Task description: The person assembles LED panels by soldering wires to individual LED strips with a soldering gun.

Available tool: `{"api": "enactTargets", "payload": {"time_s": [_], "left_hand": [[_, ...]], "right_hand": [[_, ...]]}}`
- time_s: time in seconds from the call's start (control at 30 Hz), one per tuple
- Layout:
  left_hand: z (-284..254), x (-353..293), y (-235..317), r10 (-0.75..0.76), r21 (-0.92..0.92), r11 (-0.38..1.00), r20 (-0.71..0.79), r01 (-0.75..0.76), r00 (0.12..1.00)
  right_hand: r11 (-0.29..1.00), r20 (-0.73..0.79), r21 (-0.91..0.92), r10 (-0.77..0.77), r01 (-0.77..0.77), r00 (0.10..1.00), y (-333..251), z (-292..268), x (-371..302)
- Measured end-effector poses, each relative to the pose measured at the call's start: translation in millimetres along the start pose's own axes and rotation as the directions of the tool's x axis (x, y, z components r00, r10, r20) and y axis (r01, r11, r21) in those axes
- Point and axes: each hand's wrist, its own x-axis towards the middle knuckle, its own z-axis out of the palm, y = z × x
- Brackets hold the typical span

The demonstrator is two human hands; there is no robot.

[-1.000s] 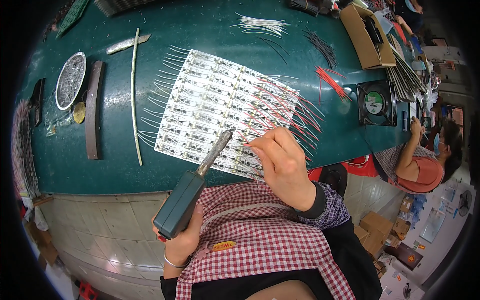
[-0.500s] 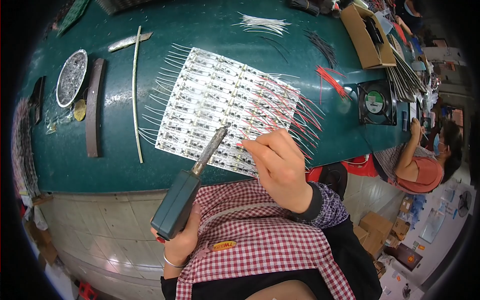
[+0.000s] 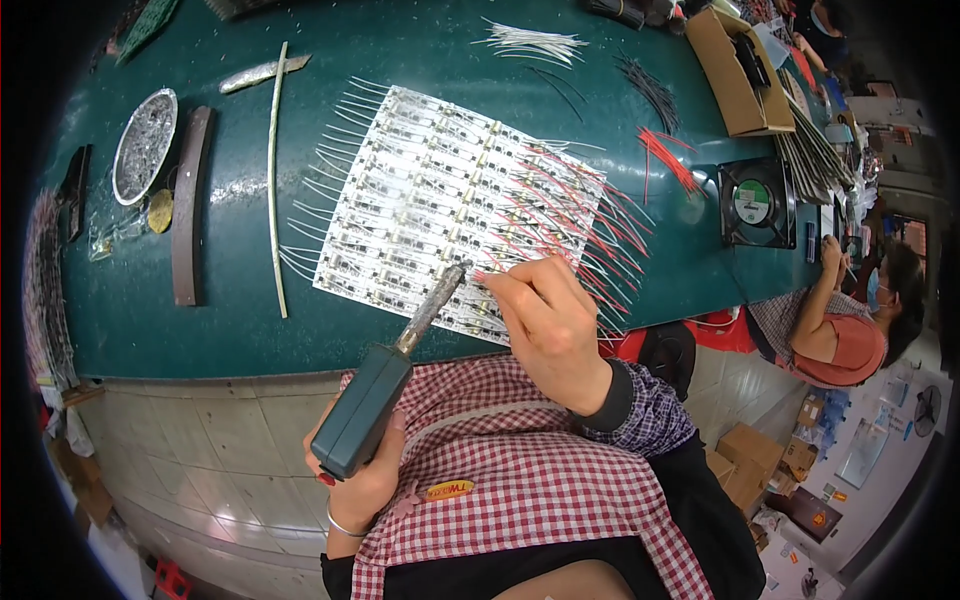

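Note:
A white panel of small circuit boards (image 3: 400,205) lies at an angle on the green table. Thin white wires stick out past its left edge, while red and white wires fan across its right part. My left hand (image 3: 372,482) is wrapped round the dark green handle of a soldering iron (image 3: 362,408). The iron's tip is over the lower middle of the panel, close to my right fingertips. Fingers of my right hand (image 3: 552,325) pinch a red wire (image 3: 480,277) at the panel; most of the wire is hidden by the hand.
Loose white wires (image 3: 535,43), black wires (image 3: 648,90) and red wires (image 3: 668,160) lie beyond the panel. A small fan (image 3: 755,204) and a cardboard box (image 3: 728,75) stand right. Left are an oval dish (image 3: 146,145), a dark bar (image 3: 190,220) and a knife (image 3: 250,76). A co-worker (image 3: 845,335) sits right.
The soldering iron's tip has shifted slightly right and nearer my right fingertips. My right hand has moved a little left, still pinching the red wire.

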Motion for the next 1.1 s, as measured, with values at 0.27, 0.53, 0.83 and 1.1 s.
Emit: {"api": "enactTargets", "payload": {"time_s": [0.27,0.53,0.83,1.1], "left_hand": [[-0.3,1.3,2.5,-0.061,-0.061,0.996,0.058,0.064,0.996],[-1.1,5.7,8.1,-0.055,-0.043,0.997,0.093,0.059,0.994],[-6.2,-7.7,3.2,-0.224,-0.103,0.967,0.091,0.233,0.97],[-5.9,-14.1,-3.3,-0.096,-0.021,0.995,0.044,0.097,0.994]], "right_hand": [[1.0,0.006,-0.03,-0.002,0.002,1.0,-1.3,-0.3,0.4],[0.999,0.014,-0.047,-0.011,0.011,1.0,-3.1,-0.8,1.6],[0.998,0.0,-0.056,-0.01,0.01,1.0,-3.8,0.2,1.8],[0.999,-0.025,-0.051,-0.004,0.003,1.0,-2.6,1.1,0.4]]}}
